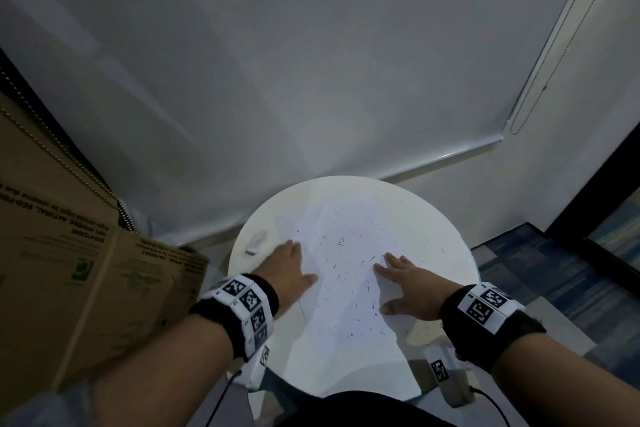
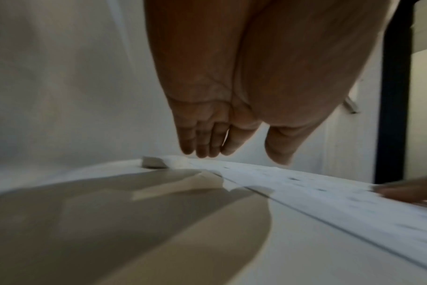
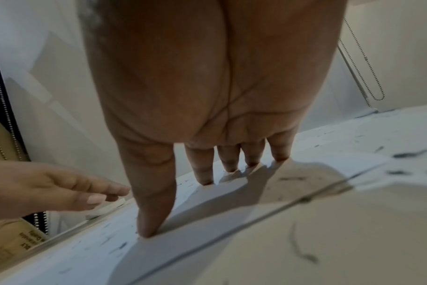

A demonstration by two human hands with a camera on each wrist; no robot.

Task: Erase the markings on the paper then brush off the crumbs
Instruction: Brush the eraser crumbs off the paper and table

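Dim room, overhead light brightest on round table (image 1: 433, 218); hand shadows soft-edged; wrist views motion-blurred; head view edges bowed by wide-angle distortion.

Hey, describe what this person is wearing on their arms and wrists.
Both forearms are bare, with no sleeves showing. The left wrist and the right wrist each carry a black band bearing white tiles printed with black square codes. A thin black cable trails from under each band. The left hand and right hand wear no gloves.

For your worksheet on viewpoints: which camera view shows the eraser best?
The head view: the eraser lies whole on the table, left of the paper. The left wrist view shows it blurred and edge-on; the right wrist view hides it mostly behind the left hand.
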